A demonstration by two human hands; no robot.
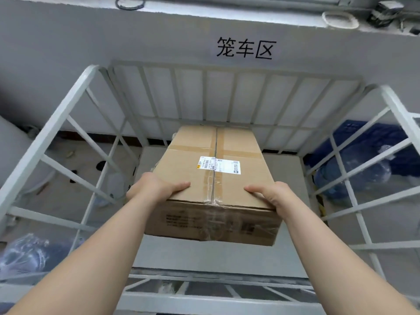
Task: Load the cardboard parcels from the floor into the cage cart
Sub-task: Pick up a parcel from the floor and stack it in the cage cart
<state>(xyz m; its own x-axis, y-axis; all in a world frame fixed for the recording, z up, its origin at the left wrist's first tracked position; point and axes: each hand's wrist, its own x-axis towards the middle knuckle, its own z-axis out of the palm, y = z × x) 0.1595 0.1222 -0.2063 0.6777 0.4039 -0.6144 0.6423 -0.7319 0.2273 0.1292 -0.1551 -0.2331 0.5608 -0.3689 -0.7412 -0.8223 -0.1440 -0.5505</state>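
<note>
Both hands hold one cardboard parcel (216,169) by its near corners. My left hand (154,187) grips the near left corner: the thumb lies flat on the top face, and the fingers curl down the left side, out of view. My right hand (270,194) grips the near right corner the same way, thumb on top and fingers wrapped round the right side.

The parcel sits between the side walls of the cage cart (68,103), long axis running near to far, roughly centred left to right. Its near end is raised clear of the cart floor (204,258); I cannot tell whether the far end rests on that floor. The top flaps are sealed with clear tape along the centre seam and across it. A white shipping label (219,165) is stuck over the seam at mid-length. Dark print shows on the near face but is too blurred to read.

A wall sign (245,48) with three black characters hangs above the cart's far panel. Blue bagged goods (354,169) lie outside the right wall, and a clear-wrapped bundle (29,253) lies outside the left wall.
</note>
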